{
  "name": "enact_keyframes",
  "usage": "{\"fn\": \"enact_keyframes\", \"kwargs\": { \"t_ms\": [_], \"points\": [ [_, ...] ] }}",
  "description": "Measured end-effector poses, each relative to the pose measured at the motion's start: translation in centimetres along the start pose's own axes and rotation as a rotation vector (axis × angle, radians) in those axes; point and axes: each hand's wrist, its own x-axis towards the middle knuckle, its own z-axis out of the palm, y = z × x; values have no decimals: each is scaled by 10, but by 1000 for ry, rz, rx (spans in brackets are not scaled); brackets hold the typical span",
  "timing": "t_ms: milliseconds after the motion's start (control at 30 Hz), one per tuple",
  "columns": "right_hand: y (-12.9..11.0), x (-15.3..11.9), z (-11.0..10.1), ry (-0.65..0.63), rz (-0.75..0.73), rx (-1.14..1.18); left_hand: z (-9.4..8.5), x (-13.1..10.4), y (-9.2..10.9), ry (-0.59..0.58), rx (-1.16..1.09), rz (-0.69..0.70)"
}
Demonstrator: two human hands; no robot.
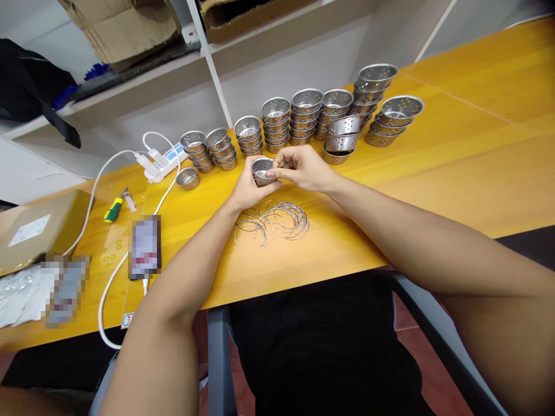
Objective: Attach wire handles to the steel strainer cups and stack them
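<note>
1. Nearest the camera, the person's two bare forearms reach out from a dark-clothed lap over the front edge of the yellow wooden table point(433, 173).
2. Just beyond that edge lies a loose heap of thin bent silver wire rings point(273, 222), directly beneath the hands and touching nothing else.
3. Above the heap, the left hand point(247, 190) cups a small round perforated steel cup point(262, 171) from below and from the side, fingers closed around its wall.
4. The right hand point(303, 167) meets the cup from the other side, its fingertips point(272, 172) pinched together at the rim; whether a wire is caught between them cannot be told.
5. To the left, nearer the table's front, sit a blurred dark phone-like slab point(145, 245), a white cable point(106, 289), a yellow-and-green-handled screwdriver point(113, 209), a flat brown cardboard box point(39, 228) and a crumpled clear plastic bag point(19, 294).
6. Behind the hands, a single steel cup point(188, 178) stands alone beside a white power strip point(162, 162).
7. Farthest back, a row of stacked perforated steel cups point(303, 118) runs along the table's rear, one stack tipped on its side just behind the right hand.
8. Above these hangs a white shelf point(143, 86) bearing torn cardboard.
</note>
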Motion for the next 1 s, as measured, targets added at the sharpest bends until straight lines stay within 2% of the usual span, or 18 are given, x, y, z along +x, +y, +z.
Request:
{"fn": "enact_keyframes", "kwargs": {
  "t_ms": [133,233,300,500,733,1000],
  "points": [
    [-1,-3,2,70,-44,-66,0,1,-9,0,-11,-5],
    [-2,-5,0,166,-103,-213,-1,3,-17,38,-15,-8],
    [-2,-6,-3,185,-137,-334,-1,5,-21,71,1,-13],
    [5,-6,-10,120,-243,-472,-1,6,-22,106,-24,28],
    [8,-12,-4,-39,-203,-466,0,5,-17,81,-40,44],
    [9,-9,0,2,-219,-459,2,4,-21,21,13,73]
  ]
}}
